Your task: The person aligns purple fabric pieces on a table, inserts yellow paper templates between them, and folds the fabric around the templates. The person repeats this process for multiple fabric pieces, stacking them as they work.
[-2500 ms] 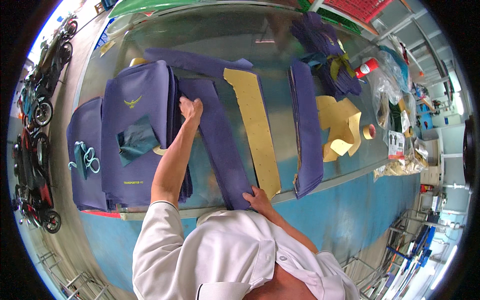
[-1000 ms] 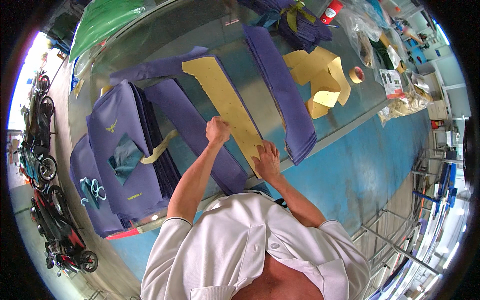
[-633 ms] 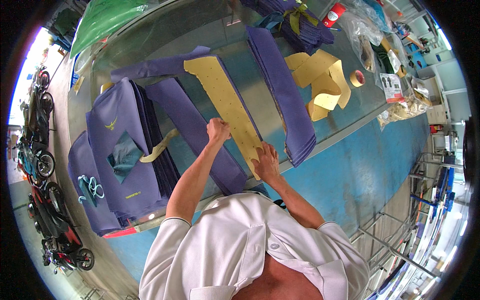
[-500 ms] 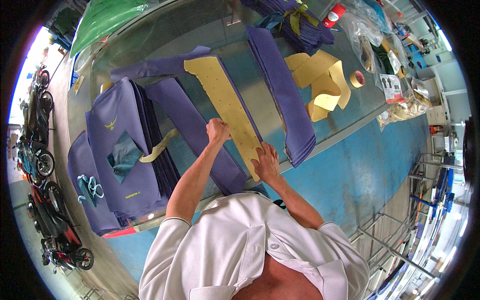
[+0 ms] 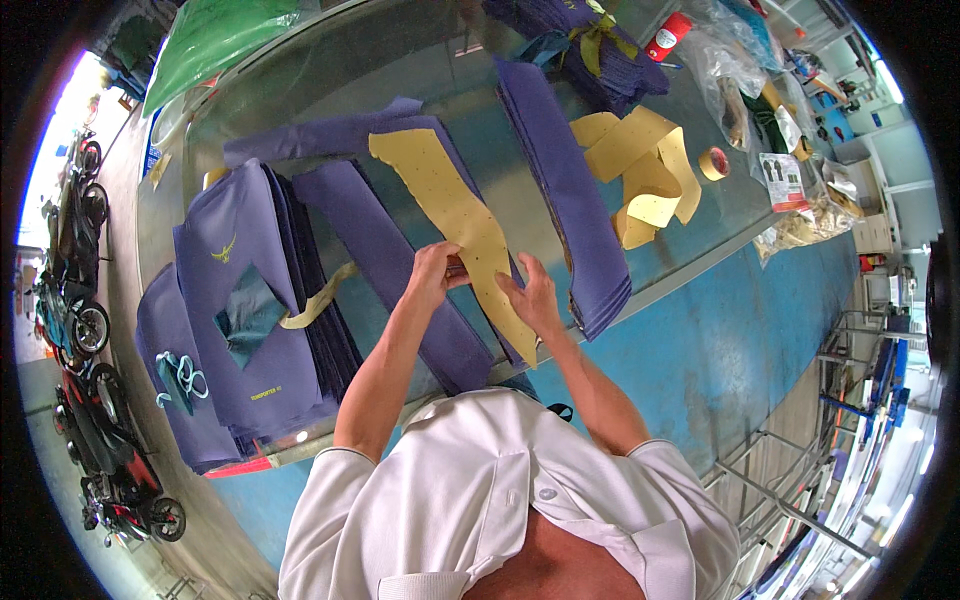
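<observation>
A yellow strip (image 5: 445,190) dotted with small holes lies over a purple fabric strip (image 5: 455,160), bowed up in its middle. My left hand (image 5: 432,272) is closed in a pinch on its left edge. At the opposite edge is my right hand (image 5: 532,297), thumb and fingers apart; the thumb is by the yellow edge, and whether it touches I cannot tell. Another purple strip (image 5: 380,255) runs under my left wrist. To the right of my right hand rests a stack of long purple strips (image 5: 570,200).
Larger purple panels (image 5: 245,300) are piled at left, with a teal cloth piece (image 5: 252,315) on top. Curled yellow strips (image 5: 655,170) and a tape roll (image 5: 713,163) lie right. Plastic bags (image 5: 725,60) and a red can (image 5: 668,37) stand at the far right of the glass-topped table.
The flat yellow strip has bowed up and shifted toward me, baring more purple at its far end. My right hand has lifted from lying on it, and my left hand has stayed at its edge.
</observation>
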Motion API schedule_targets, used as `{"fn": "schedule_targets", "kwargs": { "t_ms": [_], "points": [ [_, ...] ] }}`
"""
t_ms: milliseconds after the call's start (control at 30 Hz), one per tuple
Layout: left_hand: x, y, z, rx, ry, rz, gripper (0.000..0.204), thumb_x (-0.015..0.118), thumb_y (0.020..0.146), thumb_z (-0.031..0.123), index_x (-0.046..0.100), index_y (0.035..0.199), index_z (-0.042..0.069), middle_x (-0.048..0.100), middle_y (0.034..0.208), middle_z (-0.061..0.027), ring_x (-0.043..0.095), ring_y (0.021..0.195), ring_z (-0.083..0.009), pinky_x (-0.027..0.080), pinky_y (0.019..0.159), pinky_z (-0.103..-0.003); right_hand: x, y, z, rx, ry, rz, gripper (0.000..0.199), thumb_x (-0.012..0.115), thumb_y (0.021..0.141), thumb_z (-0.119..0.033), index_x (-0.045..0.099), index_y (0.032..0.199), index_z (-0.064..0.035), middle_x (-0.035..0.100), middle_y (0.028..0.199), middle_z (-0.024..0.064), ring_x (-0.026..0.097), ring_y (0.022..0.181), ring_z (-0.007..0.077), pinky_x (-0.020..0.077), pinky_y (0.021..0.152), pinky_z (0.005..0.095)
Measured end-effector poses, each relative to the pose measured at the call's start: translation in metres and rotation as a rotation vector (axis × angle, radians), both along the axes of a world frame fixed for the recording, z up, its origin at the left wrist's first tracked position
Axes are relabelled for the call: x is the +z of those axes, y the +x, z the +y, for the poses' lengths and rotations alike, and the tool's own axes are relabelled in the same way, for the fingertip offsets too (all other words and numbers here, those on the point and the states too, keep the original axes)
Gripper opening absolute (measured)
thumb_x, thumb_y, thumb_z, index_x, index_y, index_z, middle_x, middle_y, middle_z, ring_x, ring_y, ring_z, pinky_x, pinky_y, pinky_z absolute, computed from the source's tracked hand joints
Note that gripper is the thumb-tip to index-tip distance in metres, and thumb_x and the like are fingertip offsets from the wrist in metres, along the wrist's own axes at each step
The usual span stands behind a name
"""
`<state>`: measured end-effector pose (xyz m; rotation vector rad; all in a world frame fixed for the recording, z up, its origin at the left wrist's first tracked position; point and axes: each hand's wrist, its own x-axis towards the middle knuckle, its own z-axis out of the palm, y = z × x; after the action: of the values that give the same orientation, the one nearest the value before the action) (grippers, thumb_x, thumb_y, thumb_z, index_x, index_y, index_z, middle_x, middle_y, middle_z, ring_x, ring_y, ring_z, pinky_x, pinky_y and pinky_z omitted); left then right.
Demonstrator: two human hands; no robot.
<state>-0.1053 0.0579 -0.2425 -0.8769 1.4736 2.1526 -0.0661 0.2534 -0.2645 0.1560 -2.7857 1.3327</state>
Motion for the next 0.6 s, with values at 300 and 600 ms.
{"fn": "schedule_targets", "kwargs": {
  "t_ms": [300, 600],
  "points": [
    [0.043, 0.033, -0.004, -0.315, 0.057, 0.110, 0.024, 0.057, 0.091, 0.023, 0.060, 0.101, 0.001, 0.064, 0.093, -0.0129, 0.065, 0.075, -0.0209, 0.057, 0.072, -0.034, 0.090, -0.056, -0.003, 0.105, -0.624, -0.459, 0.023, 0.072, 0.080, -0.014, 0.067, 0.099, -0.0021, 0.068, 0.086, 0.0025, 0.059, 0.076, 0.0082, 0.0486, 0.068, 0.0256],
    [-0.007, 0.046, 0.005, -0.043, -0.111, 0.003, 0.034, 0.060, 0.092, 0.024, 0.055, 0.117, 0.001, 0.059, 0.108, -0.0122, 0.060, 0.096, -0.0231, 0.052, 0.088, -0.039, 0.171, -0.185, 0.144, -0.195, -0.411, 0.333, 0.018, 0.067, 0.086, -0.016, 0.065, 0.101, -0.0048, 0.066, 0.092, -0.0003, 0.057, 0.082, 0.0067, 0.0441, 0.072, 0.0237]
  ]
}}
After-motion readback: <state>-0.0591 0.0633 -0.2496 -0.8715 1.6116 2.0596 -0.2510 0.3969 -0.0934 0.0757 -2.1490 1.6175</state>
